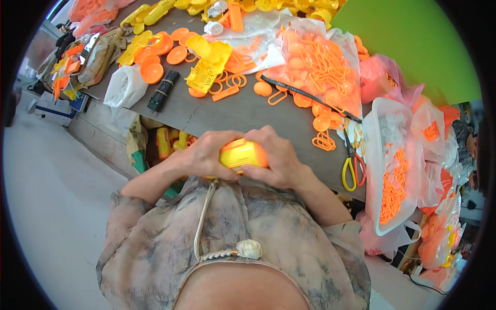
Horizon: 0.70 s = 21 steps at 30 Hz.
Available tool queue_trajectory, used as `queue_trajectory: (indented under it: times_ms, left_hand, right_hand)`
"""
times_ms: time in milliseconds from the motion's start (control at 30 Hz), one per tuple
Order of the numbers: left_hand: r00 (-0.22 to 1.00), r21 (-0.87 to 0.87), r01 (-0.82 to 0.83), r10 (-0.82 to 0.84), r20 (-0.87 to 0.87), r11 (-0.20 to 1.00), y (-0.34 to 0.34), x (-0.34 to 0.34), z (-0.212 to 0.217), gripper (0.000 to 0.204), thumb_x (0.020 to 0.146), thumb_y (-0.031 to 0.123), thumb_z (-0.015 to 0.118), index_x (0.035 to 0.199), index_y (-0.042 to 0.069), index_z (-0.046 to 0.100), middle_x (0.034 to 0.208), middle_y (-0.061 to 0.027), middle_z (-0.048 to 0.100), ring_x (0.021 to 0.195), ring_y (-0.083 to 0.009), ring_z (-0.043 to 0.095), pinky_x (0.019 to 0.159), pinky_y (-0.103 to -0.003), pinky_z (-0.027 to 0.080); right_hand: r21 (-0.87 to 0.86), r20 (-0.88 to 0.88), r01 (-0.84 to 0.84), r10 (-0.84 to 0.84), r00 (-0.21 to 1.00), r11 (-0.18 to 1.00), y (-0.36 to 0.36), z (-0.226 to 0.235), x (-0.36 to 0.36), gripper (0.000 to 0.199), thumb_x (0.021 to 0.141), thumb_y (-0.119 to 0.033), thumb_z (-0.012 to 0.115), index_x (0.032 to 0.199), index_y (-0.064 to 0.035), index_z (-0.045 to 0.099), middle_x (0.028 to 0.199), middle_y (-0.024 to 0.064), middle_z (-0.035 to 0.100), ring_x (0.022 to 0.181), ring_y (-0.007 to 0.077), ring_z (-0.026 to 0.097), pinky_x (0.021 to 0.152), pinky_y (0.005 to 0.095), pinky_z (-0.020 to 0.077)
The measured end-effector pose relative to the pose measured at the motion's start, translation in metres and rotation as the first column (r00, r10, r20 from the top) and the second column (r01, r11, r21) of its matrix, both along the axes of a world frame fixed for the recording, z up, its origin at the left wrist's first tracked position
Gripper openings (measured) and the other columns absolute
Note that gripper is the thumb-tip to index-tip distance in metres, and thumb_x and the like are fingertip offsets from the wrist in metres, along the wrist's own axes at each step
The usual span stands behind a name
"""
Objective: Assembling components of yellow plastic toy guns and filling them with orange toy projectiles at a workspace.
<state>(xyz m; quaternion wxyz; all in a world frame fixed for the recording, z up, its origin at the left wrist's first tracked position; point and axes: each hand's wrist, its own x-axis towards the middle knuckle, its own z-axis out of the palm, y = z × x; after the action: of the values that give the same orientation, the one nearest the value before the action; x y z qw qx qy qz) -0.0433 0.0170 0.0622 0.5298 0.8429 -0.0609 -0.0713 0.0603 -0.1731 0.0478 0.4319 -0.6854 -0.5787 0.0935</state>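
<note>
In front of my chest, at the near edge of the grey table (222, 111), both hands hold a rounded yellow plastic casing (244, 156) with orange parts on its top and right end. My left hand (207, 153) is wrapped round its left end. From the right, my right hand (277, 157) grips it with the thumb along the near side. The fingers hide much of its far side. Beyond the hands lie a yellow slotted half-shell (209, 64), orange loops (236, 80) and an orange flat strip (226, 93).
Scissors (353, 173) with yellow and red handles lie at the table's right edge, beside a white tub (377, 217) of orange loops. A clear bag (323, 64) bulges with orange parts. Back left are orange round caps (151, 72) and a black bundle (164, 91). A box (165, 142) below holds yellow pieces.
</note>
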Motion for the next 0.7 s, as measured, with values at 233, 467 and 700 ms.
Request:
queue_trajectory:
  times_ms: [233,467,700]
  left_hand:
    - [0.866,-0.243,-0.35,0.213,-0.453,0.904,0.08,-0.071,-0.038,0.069,0.062,0.017,0.079,0.123,-0.001,0.05,0.107,-0.0066,0.06,0.098,-0.0157,0.057,0.087,-0.03,0.045]
    - [0.587,0.396,-0.679,0.781,-0.213,0.618,0.18,-0.186,-0.196,0.082,0.076,0.033,0.071,0.139,-0.001,0.03,0.131,-0.0182,0.048,0.118,-0.0241,0.05,0.098,-0.032,0.04]
    - [0.946,-0.048,-0.275,0.261,-0.191,0.96,0.13,-0.057,-0.008,0.03,0.083,0.023,0.068,0.099,-0.002,0.064,0.09,-0.006,0.066,0.085,-0.0126,0.059,0.078,-0.027,0.047]
  right_hand:
    - [0.032,-0.026,-0.058,0.058,0.998,0.998,0.043,-0.022,-0.021,0.052,0.081,-0.022,0.068,0.123,-0.0045,0.043,0.106,0.0167,0.052,0.084,0.0338,0.058,0.074,0.0395,0.0489]
    - [-0.037,-0.195,-0.075,0.067,0.979,0.996,0.015,-0.014,-0.007,0.04,0.082,-0.009,0.065,0.117,-0.0017,0.048,0.098,0.0133,0.055,0.072,0.0211,0.06,0.064,0.0318,0.0493]
    - [-0.102,-0.278,0.189,-0.21,0.937,0.977,-0.013,-0.035,0.0,0.029,0.079,0.0,0.064,0.107,0.0012,0.054,0.09,0.0132,0.057,0.069,0.018,0.061,0.06,0.0276,0.0479]
